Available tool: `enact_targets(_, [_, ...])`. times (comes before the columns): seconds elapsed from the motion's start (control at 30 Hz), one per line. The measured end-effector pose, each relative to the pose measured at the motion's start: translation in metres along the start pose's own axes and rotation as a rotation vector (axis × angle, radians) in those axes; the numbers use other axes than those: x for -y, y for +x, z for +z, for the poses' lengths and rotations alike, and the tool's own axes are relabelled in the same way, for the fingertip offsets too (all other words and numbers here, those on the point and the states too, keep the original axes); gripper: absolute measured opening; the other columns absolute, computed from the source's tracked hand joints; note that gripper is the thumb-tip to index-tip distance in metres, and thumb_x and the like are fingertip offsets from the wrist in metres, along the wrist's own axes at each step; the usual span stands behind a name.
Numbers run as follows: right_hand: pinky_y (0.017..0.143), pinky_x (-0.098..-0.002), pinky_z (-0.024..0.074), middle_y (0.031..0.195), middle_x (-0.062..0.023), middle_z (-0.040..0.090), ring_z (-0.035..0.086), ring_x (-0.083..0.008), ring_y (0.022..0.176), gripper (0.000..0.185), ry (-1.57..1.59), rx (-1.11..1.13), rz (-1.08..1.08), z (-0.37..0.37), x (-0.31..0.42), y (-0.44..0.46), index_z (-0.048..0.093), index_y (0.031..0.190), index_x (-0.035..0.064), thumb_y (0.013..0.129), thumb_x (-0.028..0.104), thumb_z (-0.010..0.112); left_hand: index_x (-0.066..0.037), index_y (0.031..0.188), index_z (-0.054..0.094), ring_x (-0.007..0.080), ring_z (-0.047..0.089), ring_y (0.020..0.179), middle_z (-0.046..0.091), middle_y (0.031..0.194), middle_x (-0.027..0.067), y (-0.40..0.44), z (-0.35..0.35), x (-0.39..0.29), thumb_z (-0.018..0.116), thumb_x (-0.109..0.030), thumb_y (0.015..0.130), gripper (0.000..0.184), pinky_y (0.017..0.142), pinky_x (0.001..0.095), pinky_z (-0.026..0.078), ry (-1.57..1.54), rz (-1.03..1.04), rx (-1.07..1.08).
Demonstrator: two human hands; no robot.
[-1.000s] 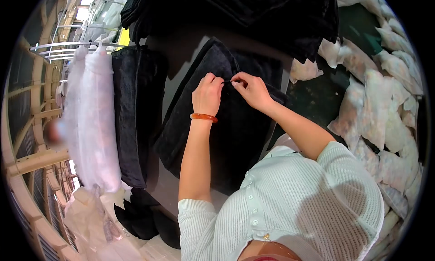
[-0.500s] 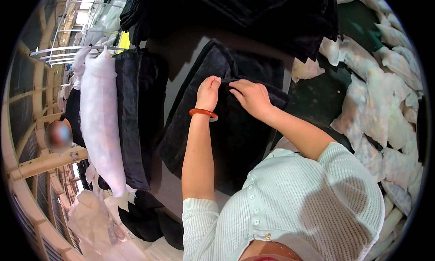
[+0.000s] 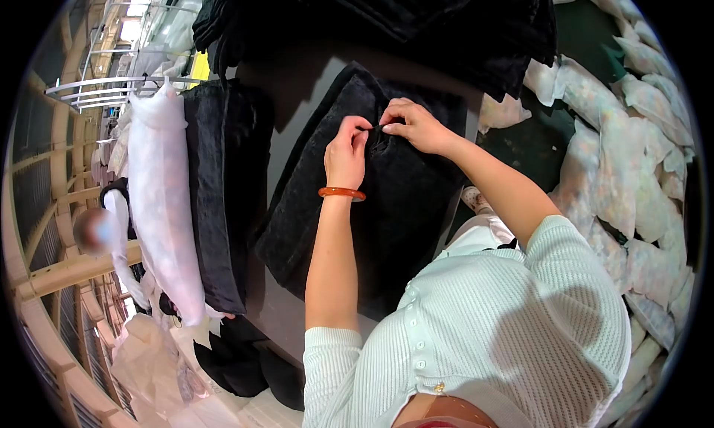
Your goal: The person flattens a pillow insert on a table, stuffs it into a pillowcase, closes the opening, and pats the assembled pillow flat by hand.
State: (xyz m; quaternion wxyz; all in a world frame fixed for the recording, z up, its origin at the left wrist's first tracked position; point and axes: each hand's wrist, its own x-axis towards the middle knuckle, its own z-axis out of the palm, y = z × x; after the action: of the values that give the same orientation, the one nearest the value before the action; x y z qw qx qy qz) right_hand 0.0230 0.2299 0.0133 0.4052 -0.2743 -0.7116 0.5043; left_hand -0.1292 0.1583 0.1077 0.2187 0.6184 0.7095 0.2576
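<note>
Folded black cloth (image 3: 320, 182) on the grey counter (image 3: 294, 139), in the middle of the scene, between a dark pile (image 3: 372, 26) on the far side and a pale knitted top (image 3: 483, 316) on the near side. Note the change from half a second ago: right hand (image 3: 420, 129) shifted farther off, from loosely spread fingers to a pinch; left hand (image 3: 344, 156) turned slightly rightward, fingertips nearly meeting those opposite. To be read, in judgement, as close fingertip work now centred on one crease (image 3: 378, 142). Grip of each hand drawn together, apparently clamped on black cloth; exact hold hard to tell, black upon black. Long axis of the cloth slanted from near left to far right, along the straight left edge, with one corner pointed toward the dark pile; near and right limits lost in shadow. To the left, a black padded piece (image 3: 216, 197) beside a white bundle (image 3: 160, 205); beyond, a co-worker's white sleeve (image 3: 119, 214), newly in view. To the right, white stuffed bags (image 3: 617, 168), heaped.
</note>
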Motion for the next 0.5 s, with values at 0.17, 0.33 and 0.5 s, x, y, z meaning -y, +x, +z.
enact_targets(0.17, [0.082,-0.0375,0.0430,0.085,-0.0091,0.058,0.053,-0.0266,0.090,0.011,-0.059,-0.074,0.015,0.006,0.004,-0.004,0.064,0.087,0.0012,0.082,0.011,0.067,-0.004,0.091,0.063,0.0201,0.062,0.083,0.064,0.090,0.0097,-0.003,-0.012,0.006,0.069,-0.007,0.079,0.014,0.077,0.0301,0.048,-0.030,0.237,0.115])
enact_targets(0.33, [0.082,-0.0387,0.0431,0.085,-0.0102,0.058,0.053,-0.0281,0.089,0.009,-0.128,-0.112,-0.004,0.008,0.016,-0.007,0.063,0.084,0.0016,0.081,0.010,0.066,-0.004,0.084,0.056,0.0326,0.060,0.083,0.060,0.084,0.0115,-0.005,0.002,-0.001,0.072,-0.005,0.073,0.019,0.075,0.0390,0.048,0.136,0.237,0.015])
enact_targets(0.5, [0.083,-0.0405,0.0433,0.088,-0.0107,0.059,0.053,-0.0307,0.091,0.009,-0.263,-0.130,-0.096,0.008,0.019,-0.008,0.061,0.085,0.0029,0.080,0.009,0.066,-0.003,0.084,0.055,0.0322,0.060,0.080,0.058,0.082,0.0120,-0.003,0.006,0.008,0.069,-0.002,0.074,0.017,0.072,0.0384,0.047,0.087,0.197,-0.066])
